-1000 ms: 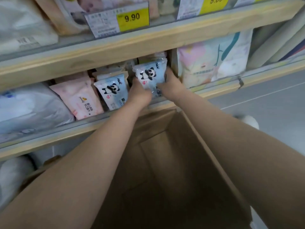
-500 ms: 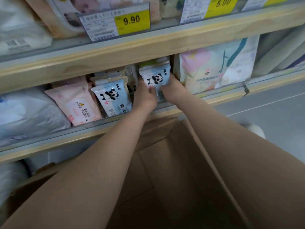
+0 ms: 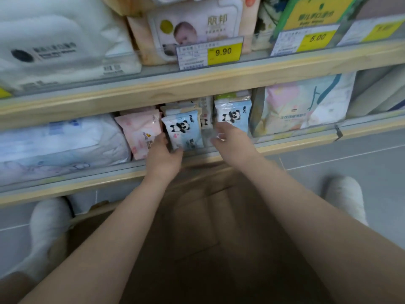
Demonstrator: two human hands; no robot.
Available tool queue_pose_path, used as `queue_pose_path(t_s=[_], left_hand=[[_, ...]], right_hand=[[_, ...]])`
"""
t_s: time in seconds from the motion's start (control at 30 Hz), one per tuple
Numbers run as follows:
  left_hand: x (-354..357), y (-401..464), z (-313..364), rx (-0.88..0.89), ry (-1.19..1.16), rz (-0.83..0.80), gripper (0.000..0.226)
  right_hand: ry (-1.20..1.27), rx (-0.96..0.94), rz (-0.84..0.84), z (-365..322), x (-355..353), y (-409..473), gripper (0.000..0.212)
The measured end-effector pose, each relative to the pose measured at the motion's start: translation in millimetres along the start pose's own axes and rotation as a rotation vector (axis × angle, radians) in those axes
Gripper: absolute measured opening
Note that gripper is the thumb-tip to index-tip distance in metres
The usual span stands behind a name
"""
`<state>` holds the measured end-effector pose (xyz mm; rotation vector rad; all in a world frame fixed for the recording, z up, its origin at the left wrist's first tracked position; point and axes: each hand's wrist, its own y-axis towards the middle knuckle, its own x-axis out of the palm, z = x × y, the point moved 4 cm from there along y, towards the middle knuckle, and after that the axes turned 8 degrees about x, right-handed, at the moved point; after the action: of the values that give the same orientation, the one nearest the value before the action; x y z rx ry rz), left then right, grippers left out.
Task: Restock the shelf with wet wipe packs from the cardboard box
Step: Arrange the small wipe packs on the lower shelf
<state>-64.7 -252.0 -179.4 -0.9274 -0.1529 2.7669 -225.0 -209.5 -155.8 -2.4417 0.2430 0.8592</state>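
Two light-blue panda wet wipe packs stand upright on the lower wooden shelf [image 3: 285, 145]. My left hand [image 3: 163, 154] holds the lower left corner of the left panda pack [image 3: 184, 128], fingers between it and a pink pack [image 3: 140, 132], thumb under its bottom edge. The right panda pack [image 3: 233, 113] stands at the front of a row, free of both hands. My right hand [image 3: 230, 139], blurred, hovers just in front of and below it with its fingers loose and nothing in them. The open cardboard box [image 3: 197, 227] sits below, between my forearms; its inside looks dark.
Big white and blue soft packs [image 3: 61, 141] fill the shelf's left side, and a pastel bag [image 3: 306, 106] stands on the right. The upper shelf carries baby-wipe packs and yellow price tags [image 3: 223, 52]. White shoes [image 3: 346, 198] stand on the grey floor beside the box.
Both hands have let go of the right panda pack, which now stands on the shelf. My left hand moved left to the other panda pack; my right hand drew back slightly.
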Motion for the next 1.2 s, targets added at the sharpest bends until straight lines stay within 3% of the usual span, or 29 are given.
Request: queue_pose_path(t_s=[0.1,0.2,0.27,0.37,0.53,0.7,0.97,1.2], left_hand=[[12.4,14.7,1.9,0.029,-0.068,-0.055,0.048],[20.1,31.5,5.0,0.037,-0.090,-0.021,0.050],[25.7,38.8,7.2,0.032,-0.041,-0.003,0.045],[32.6,41.0,9.7,-0.029,0.020,0.012,0.046],[37.0,49.2,14.3,-0.131,-0.247,-0.046,0.079],[41.5,48.9,18.7,-0.013,-0.255,-0.156,0.050],[35.2,52.9,12.0,0.065,-0.240,-0.135,0.052],[36.2,54.5,7.5,0.089,-0.219,-0.188,0.053]], right_hand=[[0.012,-0.013,-0.054,-15.6,20.0,13.2,0.061],[0.091,0.034,0.012,-17.0,27.5,31.5,0.054],[0.139,0.065,0.054,-13.3,28.9,40.4,0.051],[0.130,0.057,0.038,-10.6,29.2,46.0,0.063],[0.196,0.069,-0.022,-11.3,32.2,53.6,0.078],[0.351,0.068,-0.092,-12.4,27.8,57.1,0.071],[0.456,0.041,-0.137,-21.2,25.8,47.2,0.083],[0.380,0.078,-0.144,-22.5,23.5,50.4,0.074]])
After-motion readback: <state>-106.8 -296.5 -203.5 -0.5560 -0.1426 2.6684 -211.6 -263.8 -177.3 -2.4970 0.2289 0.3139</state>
